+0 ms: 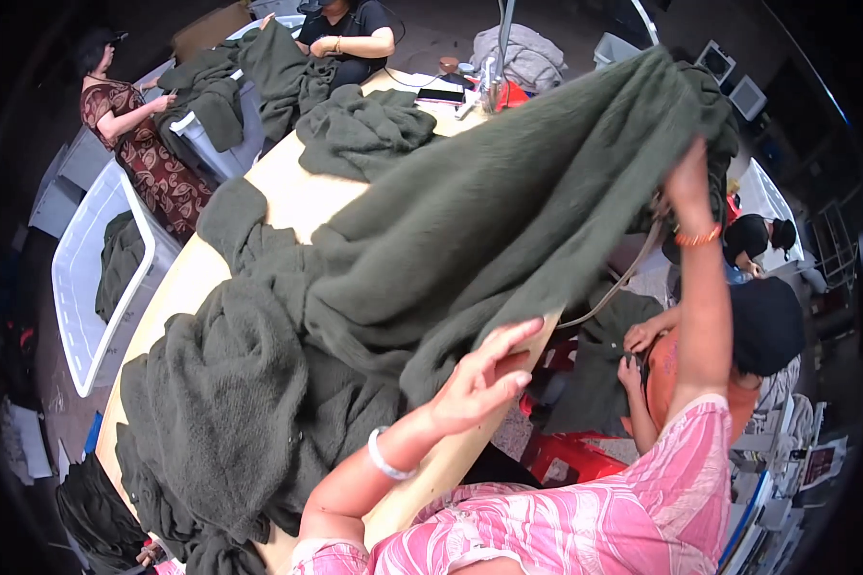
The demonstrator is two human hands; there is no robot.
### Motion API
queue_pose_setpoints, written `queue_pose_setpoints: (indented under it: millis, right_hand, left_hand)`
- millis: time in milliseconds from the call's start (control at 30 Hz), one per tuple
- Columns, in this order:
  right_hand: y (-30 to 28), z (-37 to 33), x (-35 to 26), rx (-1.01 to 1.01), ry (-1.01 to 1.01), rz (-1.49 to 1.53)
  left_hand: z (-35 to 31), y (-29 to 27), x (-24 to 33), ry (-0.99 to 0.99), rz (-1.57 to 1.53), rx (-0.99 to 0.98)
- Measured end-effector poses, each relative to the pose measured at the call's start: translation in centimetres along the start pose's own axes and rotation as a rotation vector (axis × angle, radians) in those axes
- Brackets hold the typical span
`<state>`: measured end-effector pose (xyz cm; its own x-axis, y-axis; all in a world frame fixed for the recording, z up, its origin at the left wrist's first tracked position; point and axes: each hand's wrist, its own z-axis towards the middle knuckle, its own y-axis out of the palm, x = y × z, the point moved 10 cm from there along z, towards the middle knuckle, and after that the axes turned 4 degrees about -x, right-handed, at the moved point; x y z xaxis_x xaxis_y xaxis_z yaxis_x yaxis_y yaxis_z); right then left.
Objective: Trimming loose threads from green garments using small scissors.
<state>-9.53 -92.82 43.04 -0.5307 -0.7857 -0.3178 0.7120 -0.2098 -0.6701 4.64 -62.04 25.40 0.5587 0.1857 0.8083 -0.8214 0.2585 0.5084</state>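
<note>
My right hand (688, 182) is raised high at the right, gripping a dark green knit garment (489, 206). Its fingers are partly hidden in the cloth and slightly blurred. From there the garment slopes down to the left, stretched out over the table. My left hand (484, 379) is beside the garment's lower edge, near the table edge, with its fingers stretched and apart and nothing in them. A heap of similar dark green knits (225, 402) lies at the near left of the wooden table (297, 192), running up to the lifted cloth.
Another dark green knit pile (364, 129) and a phone (439, 96) lie farther back. A white bin (77, 335) stands left of the table. Two people work at the far side. Close at my right sits a person in a black cap (767, 326), handling green cloth, near a red stool (571, 458).
</note>
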Motion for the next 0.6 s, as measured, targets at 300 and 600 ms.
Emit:
queue_pose_setpoints:
  millis: [300,600]
  right_hand:
    - [3.1,16.7,16.4,0.128,0.028,-0.492]
    - [25.7,-10.1,25.8,-0.995,0.945,-0.352]
  left_hand:
    - [7.7,-24.5,-3.9,-0.131,0.787,0.472]
    - [7.2,-40.3,-12.7,-0.854,1.588,0.635]
